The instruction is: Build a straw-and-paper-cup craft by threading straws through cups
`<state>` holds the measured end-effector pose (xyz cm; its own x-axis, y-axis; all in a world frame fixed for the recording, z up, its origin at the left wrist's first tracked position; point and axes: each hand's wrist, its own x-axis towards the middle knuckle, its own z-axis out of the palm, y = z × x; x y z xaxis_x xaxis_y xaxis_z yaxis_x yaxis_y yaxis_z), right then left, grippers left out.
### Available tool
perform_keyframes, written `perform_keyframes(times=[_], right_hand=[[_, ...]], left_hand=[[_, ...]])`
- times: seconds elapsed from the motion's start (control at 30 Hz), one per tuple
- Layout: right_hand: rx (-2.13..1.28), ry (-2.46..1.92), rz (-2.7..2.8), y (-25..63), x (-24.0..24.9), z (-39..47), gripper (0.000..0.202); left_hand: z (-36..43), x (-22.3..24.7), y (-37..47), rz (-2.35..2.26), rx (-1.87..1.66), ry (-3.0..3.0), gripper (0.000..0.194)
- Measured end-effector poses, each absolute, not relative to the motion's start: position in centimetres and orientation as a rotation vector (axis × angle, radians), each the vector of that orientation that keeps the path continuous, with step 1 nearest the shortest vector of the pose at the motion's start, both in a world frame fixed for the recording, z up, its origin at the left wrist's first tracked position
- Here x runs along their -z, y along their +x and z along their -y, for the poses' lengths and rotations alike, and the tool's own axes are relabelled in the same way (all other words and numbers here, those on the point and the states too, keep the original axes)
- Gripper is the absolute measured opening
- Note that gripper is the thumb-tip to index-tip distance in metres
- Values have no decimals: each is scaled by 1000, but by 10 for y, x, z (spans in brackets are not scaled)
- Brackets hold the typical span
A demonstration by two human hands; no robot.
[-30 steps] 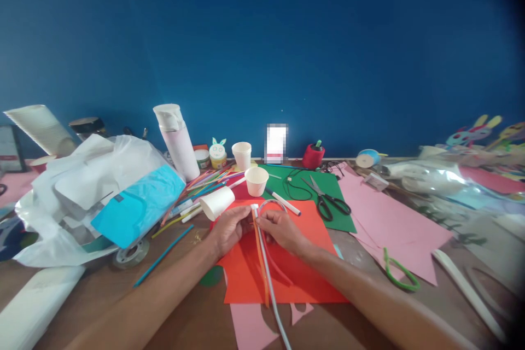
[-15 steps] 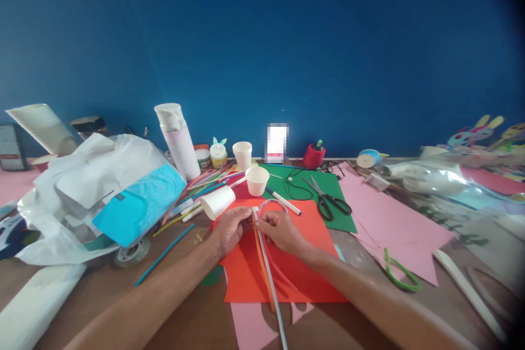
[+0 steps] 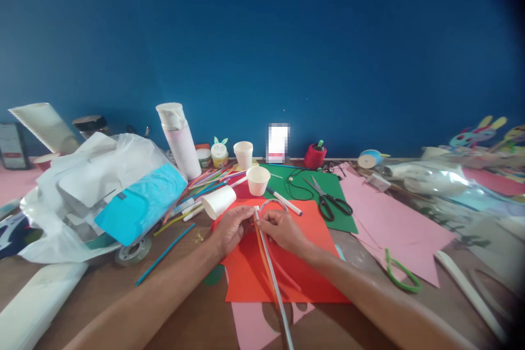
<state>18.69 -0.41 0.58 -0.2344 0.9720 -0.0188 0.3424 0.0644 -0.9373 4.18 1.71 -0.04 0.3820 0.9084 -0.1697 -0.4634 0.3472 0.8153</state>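
My left hand (image 3: 233, 228) and my right hand (image 3: 282, 231) meet over an orange-red paper sheet (image 3: 311, 262). Their fingers are closed in a pinch on the top end of a bundle of long thin strips. A whitish strip (image 3: 275, 279) hangs from there towards me, beside an orange strip (image 3: 264, 257). A pale curved strip (image 3: 275, 201) arcs above my right fingers, and a pink strip (image 3: 289, 279) trails below them. What the fingertips do at the join is partly hidden. Just beyond stand a paper cup (image 3: 258, 181) and a tipped paper cup (image 3: 219, 202).
Scissors (image 3: 327, 202) lie on green paper (image 3: 342, 221) beside a marker (image 3: 287, 201). Pink paper (image 3: 394, 219) and a green pipe cleaner (image 3: 400, 273) lie right. A plastic bag (image 3: 53, 224), tape roll (image 3: 133, 250) and blue stick (image 3: 164, 254) are left. Behind rises a blue wall (image 3: 229, 49).
Both hands keep their pinch in nearly the same place. The lower ends of the strips have swung slightly to the right.
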Motion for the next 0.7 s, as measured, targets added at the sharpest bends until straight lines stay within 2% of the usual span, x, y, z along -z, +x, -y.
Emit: perform_keyframes(times=[0.17,0.47,0.7], right_hand=[[-1187,-1331,1669,187,-7,5,28],[-1200,-1330,1662,188,-14,5,28],[-1252,-1255,1663,188,-17,7,36]], left_hand=[[-16,-1,42,-715,-1014,746,9],[-16,-4,42,-722,-980,812,16],[-17,-8,37,-804,-965,783,16]])
